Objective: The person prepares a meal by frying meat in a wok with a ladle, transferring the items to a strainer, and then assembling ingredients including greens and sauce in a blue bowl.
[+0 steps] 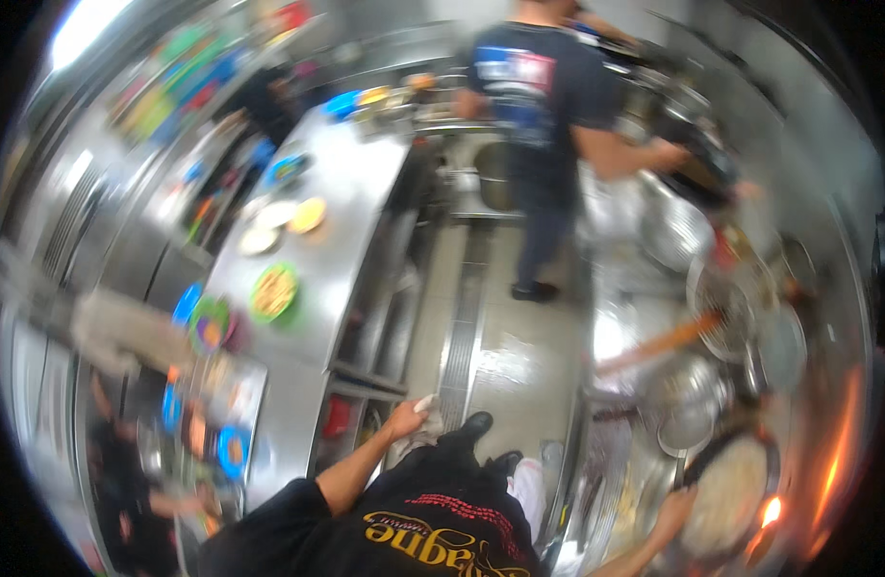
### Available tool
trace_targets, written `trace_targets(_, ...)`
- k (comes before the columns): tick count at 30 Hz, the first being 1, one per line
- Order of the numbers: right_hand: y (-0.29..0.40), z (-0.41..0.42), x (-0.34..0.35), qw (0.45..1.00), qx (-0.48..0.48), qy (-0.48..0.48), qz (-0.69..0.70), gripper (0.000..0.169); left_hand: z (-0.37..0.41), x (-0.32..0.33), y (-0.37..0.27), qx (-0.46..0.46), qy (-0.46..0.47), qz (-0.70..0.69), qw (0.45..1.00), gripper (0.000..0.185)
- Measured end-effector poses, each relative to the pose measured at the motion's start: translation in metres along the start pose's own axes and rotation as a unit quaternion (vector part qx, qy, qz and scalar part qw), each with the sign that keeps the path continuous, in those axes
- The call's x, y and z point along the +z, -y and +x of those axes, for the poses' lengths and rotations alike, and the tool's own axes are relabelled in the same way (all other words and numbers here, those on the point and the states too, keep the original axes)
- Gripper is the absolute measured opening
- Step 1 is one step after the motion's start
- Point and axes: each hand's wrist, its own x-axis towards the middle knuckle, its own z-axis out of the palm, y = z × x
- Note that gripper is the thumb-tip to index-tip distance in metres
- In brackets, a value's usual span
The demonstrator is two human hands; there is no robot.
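Observation:
My right hand (675,511) is closed around the handle of a dark frying pan (768,453) at the lower right. Pale food (725,498) covers most of the pan's inside, its kind blurred. Flame (772,511) shows at the pan's right edge. On the other side, my left hand (406,418) grips a whitish cloth (429,412), held out beside the steel counter. Just above the pan lies a round metal strainer or shallow pan (684,430), too blurred to tell which.
A co-worker (536,130) stands ahead on the right, one hand at a dark pan (702,162). A wooden-handled utensil (659,345) juts out from the stove. The steel counter (312,288) on the left bears a green bowl (274,291) of food. A floor drain (458,353) runs between.

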Motion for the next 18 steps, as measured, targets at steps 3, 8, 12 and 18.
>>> trace_targets(3, 0.022, 0.002, 0.027, 0.995, 0.019, -0.038, -0.087, 0.048, -0.016, -0.009, 0.040, 0.038, -0.085, -0.054, 0.994, 0.048)
trace_targets(8, 0.117, -0.005, 0.046, 0.942, -0.295, -0.026, 0.157, 0.052, -0.044, -0.020, 0.071, -0.017, -0.137, -0.177, 0.974, 0.046)
trace_targets(12, 0.212, -0.067, 0.050, 0.845, -0.403, 0.227, 0.270, 0.046, -0.053, -0.048, 0.070, -0.039, -0.199, -0.293, 0.934, 0.043)
trace_targets(18, 0.318, -0.167, 0.063, 0.759, -0.491, 0.411, 0.116, 0.047, -0.029, -0.136, 0.106, -0.062, -0.275, -0.448, 0.848, 0.034)
